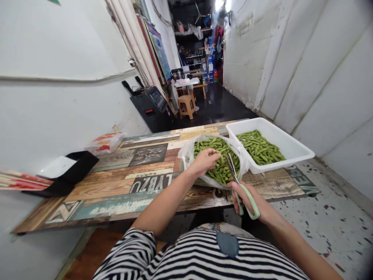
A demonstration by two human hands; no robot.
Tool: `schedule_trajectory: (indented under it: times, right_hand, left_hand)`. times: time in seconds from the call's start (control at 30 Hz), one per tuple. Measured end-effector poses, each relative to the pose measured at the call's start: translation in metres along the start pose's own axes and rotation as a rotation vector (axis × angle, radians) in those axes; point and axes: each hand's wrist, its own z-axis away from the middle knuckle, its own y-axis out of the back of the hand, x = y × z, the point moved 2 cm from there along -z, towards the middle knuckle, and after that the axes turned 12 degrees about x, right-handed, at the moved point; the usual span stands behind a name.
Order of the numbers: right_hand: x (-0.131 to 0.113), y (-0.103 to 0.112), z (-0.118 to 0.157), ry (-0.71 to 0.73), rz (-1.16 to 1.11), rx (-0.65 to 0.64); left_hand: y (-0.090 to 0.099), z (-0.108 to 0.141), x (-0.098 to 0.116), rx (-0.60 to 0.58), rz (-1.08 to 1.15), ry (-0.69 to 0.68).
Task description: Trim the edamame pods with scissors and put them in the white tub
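Green pods (pixel 223 175) fill the clear plastic bag (pixel 189 152), and both hands are right there at its mouth! The left hand (pixel 203 162) is over the bag's nine-o'clock side, thumb and forefinger drawn close together just above the heap; a pod seems to be at the tips, but it's too small to tell whether they pinch it. At three o'clock from those fingertips, near but apart, come the tips of the scissors (pixel 234 177), blades parted a little, angled toward eleven o'clock over the pods. The right hand (pixel 256 196) has them, fingers wrapped around the green handles at the bag's five o'clock. Swing to two o'clock from the bag and there's the white tray (pixel 300 151), right up beside it, more pods piled in its near-left part. Beneath it all runs the patterned wooden table (pixel 113 184). Out at nine o'clock lies a red-and-white plastic packet (pixel 106 143), with a black holder (pixel 65 181) nearer the person, red-marked sticks (pixel 25 181) beside it. Beyond the table, at eleven o'clock, stands a tan stool (pixel 186 105).
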Motion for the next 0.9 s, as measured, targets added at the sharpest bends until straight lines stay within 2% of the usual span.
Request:
schedule_trajectory:
  times: [0.2, 0.43, 0.73, 0.9]
  right_hand:
    - [-0.008, -0.004, 0.005, -0.104, -0.063, -0.024]
    - [-0.014, -0.006, 0.007, -0.123, -0.229, 0.031]
    - [-0.019, -0.009, 0.003, -0.208, -0.407, -0.03]
    - [-0.019, -0.01, 0.003, -0.213, -0.381, -0.008]
  left_hand:
    - [-0.005, 0.006, -0.003, 0.13, 0.17, -0.036]
    - [-0.007, 0.015, -0.012, 0.209, 0.171, -0.087]
    - [-0.006, 0.018, -0.024, 0.415, 0.05, -0.19]
    - [-0.006, 0.02, -0.031, 0.439, -0.038, -0.211]
